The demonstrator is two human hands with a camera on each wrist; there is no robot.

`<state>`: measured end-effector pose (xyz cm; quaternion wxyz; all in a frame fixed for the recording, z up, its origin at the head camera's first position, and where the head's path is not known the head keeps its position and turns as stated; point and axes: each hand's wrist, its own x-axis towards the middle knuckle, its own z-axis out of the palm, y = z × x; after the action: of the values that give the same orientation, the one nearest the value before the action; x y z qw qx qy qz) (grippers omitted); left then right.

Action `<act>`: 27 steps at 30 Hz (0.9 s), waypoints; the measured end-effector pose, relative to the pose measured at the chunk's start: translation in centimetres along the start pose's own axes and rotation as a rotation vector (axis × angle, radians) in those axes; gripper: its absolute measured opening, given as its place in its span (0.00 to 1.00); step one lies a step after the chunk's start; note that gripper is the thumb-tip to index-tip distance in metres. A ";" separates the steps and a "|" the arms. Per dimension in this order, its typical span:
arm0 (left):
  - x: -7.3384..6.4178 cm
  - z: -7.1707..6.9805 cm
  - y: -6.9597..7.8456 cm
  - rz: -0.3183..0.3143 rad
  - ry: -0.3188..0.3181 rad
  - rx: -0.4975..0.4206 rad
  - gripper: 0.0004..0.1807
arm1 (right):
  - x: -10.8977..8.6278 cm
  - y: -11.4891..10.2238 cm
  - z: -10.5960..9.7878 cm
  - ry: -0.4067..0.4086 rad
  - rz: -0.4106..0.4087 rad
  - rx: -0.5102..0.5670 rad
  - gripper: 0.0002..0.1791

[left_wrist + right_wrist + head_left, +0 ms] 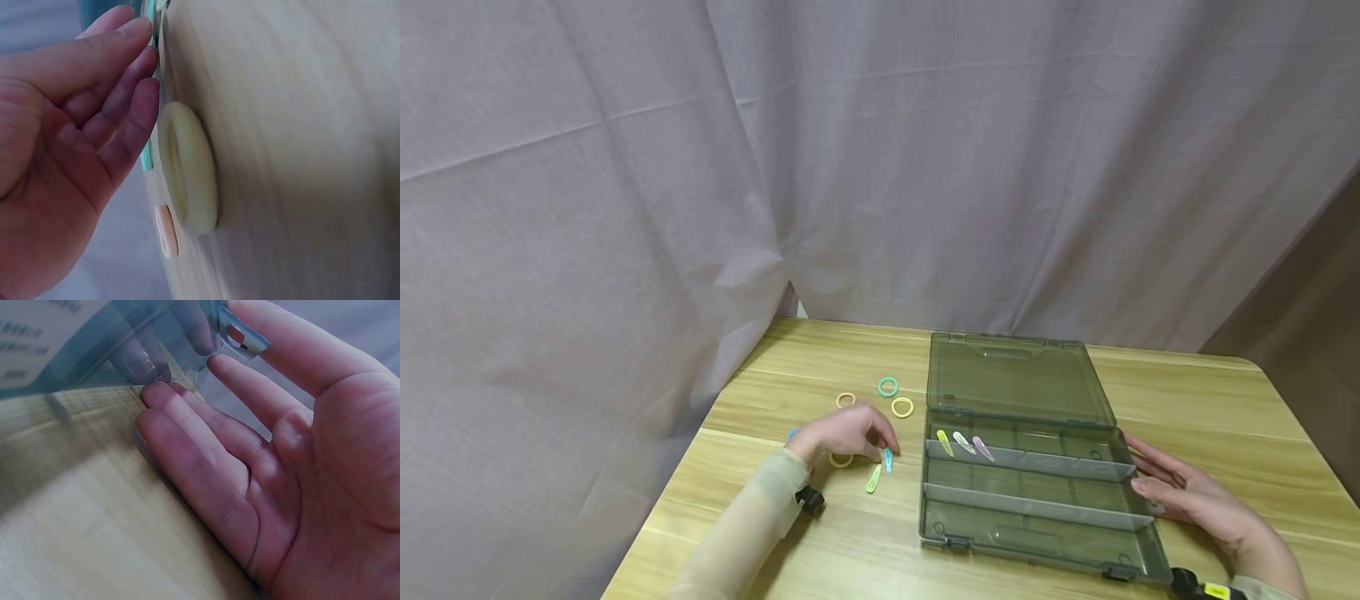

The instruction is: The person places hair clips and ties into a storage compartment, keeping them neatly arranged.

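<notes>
Blue snap hair clip (888, 461) on wood-grain table (850, 550), at fingertips of left hand (850, 431); whether pinched, cannot tell. Green snap clip (873, 479) just beside. Hair ties (887, 396) lie around same hand. To right, translucent organizer box (1030, 542), lid raised; three snap clips (964, 442) in back compartment. Right hand (1202, 496) grips box's side wall, thumb inside, fingers outside. Behind table, gray curtain (880, 183).
</notes>
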<state>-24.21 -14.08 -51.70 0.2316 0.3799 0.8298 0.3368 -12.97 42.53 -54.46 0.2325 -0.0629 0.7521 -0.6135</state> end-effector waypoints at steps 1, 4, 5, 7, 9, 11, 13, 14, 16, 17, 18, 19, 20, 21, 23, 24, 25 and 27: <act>0.1 0.0 0.0 0.003 -0.003 0.009 0.16 | 0.0 0.0 0.0 0.004 0.000 -0.001 0.40; 0.3 0.1 0.0 0.015 -0.009 0.041 0.16 | 0.1 0.0 0.0 0.008 -0.002 -0.003 0.40; 0.4 0.1 0.1 0.021 -0.008 0.048 0.16 | 0.1 0.0 0.0 0.010 -0.002 -0.003 0.40; 0.5 0.0 0.2 0.036 -0.011 0.066 0.15 | 0.1 0.0 0.0 0.014 -0.004 -0.008 0.40; 0.6 0.0 0.2 0.047 -0.013 0.075 0.15 | 0.1 0.1 0.0 0.014 -0.007 -0.010 0.39; 0.7 0.0 0.2 0.056 -0.014 0.080 0.14 | 0.0 0.1 0.1 0.013 -0.011 -0.003 0.40; 0.8 0.1 0.2 0.059 -0.015 0.085 0.14 | 0.0 0.1 0.1 0.013 -0.017 0.002 0.40; 0.9 0.1 0.1 0.060 -0.015 0.083 0.14 | -0.1 0.1 0.1 0.014 -0.020 0.006 0.40; 1.0 0.2 0.0 0.061 -0.013 0.085 0.14 | -0.1 0.1 0.2 0.017 -0.024 0.004 0.40; 1.0 0.2 -0.1 0.060 -0.011 0.083 0.14 | -0.1 0.1 0.2 0.018 -0.023 0.001 0.40; 1.0 0.2 -0.1 0.061 -0.011 0.082 0.13 | -0.1 0.1 0.2 0.020 -0.023 -0.003 0.40; 1.1 0.2 -0.1 0.060 -0.011 0.081 0.13 | -0.1 0.1 0.2 0.020 -0.022 -0.007 0.40; 1.1 0.2 -0.1 0.058 -0.011 0.078 0.13 | -0.1 0.1 0.2 0.022 -0.020 -0.009 0.40; 1.1 0.2 -0.1 0.054 -0.011 0.076 0.13 | -0.1 0.1 0.2 0.022 -0.019 -0.011 0.40; 1.2 0.2 -0.1 0.049 -0.011 0.068 0.13 | 0.0 0.1 0.1 0.022 -0.016 -0.011 0.40; 1.2 0.2 -0.2 0.047 -0.011 0.065 0.13 | 0.0 0.1 0.1 0.022 -0.014 -0.011 0.40; 1.2 0.2 -0.2 0.046 -0.011 0.062 0.12 | 0.0 0.1 0.1 0.021 -0.012 -0.011 0.40; 1.2 0.1 -0.2 0.044 -0.009 0.054 0.12 | 0.0 0.2 0.0 0.020 -0.009 -0.014 0.40</act>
<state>-24.95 -13.15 -52.10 0.2174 0.4058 0.8290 0.3175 -12.92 42.57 -54.61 0.2217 -0.0615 0.7586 -0.6096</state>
